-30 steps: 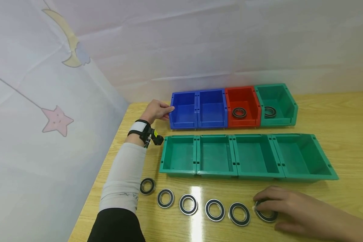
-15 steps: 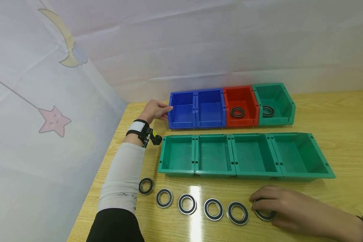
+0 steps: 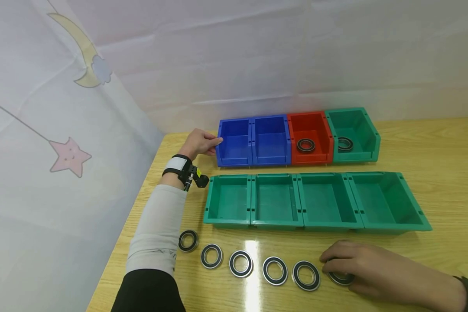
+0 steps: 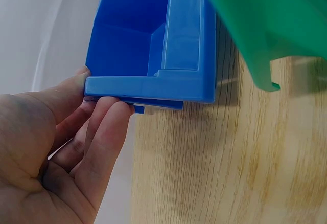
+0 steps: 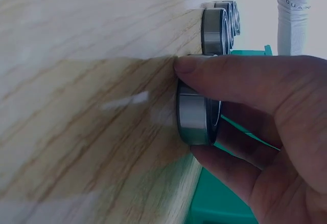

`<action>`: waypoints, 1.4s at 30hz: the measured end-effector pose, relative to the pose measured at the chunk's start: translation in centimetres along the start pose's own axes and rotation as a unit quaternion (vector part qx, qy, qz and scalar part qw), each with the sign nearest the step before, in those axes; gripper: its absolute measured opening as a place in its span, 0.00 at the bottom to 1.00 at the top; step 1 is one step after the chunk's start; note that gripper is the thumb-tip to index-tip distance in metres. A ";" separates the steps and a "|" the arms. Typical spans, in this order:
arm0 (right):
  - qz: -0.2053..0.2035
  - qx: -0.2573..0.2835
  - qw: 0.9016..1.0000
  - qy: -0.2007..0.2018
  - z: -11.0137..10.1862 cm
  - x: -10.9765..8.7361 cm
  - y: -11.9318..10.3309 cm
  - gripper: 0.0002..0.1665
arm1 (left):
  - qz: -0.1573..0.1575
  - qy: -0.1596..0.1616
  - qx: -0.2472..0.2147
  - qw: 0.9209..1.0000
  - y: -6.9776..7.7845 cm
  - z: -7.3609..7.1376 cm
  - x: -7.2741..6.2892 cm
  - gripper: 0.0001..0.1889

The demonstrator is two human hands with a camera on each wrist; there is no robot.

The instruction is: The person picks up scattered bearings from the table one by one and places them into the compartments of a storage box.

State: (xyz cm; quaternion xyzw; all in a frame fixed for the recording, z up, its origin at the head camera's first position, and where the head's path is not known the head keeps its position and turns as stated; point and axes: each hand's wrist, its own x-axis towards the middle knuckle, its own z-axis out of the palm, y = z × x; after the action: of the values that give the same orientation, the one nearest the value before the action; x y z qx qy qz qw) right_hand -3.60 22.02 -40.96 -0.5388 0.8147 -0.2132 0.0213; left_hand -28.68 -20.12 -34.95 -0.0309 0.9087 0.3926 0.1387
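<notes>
My left hand (image 3: 199, 142) pinches the left wall of the leftmost blue bin (image 3: 235, 149). In the left wrist view the thumb lies on the bin's rim, with fingers against the wall's outer side. At the front right, my right hand (image 3: 368, 269) holds a ball bearing (image 5: 193, 115) by its edge, thumb and fingers on opposite sides. That bearing lies flat on the table, partly hidden by the hand in the head view. Other bearings (image 3: 274, 271) lie in a curved row to its left. One bearing (image 3: 306, 145) sits in the red bin, another (image 3: 345, 144) in the back green bin.
A second blue bin (image 3: 272, 145) joins the red bin (image 3: 313, 158) and green bin (image 3: 355, 156) in the back row. Ahead of them stands a row of several green bins (image 3: 277, 223). The wooden table (image 3: 452, 173) meets a pale wall behind and at left.
My right hand has shifted slightly leftward and its fingers have closed round the bearing's edge. My left hand stays on the blue bin; the view has tilted a little.
</notes>
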 end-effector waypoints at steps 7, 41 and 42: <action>0.003 0.003 1.000 -0.010 0.0 0.1 0.0 0.39 | -0.001 -0.001 -0.001 1.000 0.1 0.0 -0.1 0.23; -0.003 0.006 0.999 -0.048 -0.5 0.0 0.1 0.35 | 0.002 -0.002 0.001 1.000 -0.1 -0.1 -0.1 0.23; -0.003 0.005 0.999 -0.049 -0.5 0.0 0.1 0.35 | 0.002 -0.002 0.001 1.000 -0.1 -0.1 -0.1 0.23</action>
State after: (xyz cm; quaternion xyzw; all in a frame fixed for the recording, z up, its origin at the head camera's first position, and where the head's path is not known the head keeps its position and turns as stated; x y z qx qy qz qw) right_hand -3.80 22.16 -40.54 -0.5507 0.8101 -0.1911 0.0633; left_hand -28.57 -20.28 -34.98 -0.0280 0.9088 0.3921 0.1397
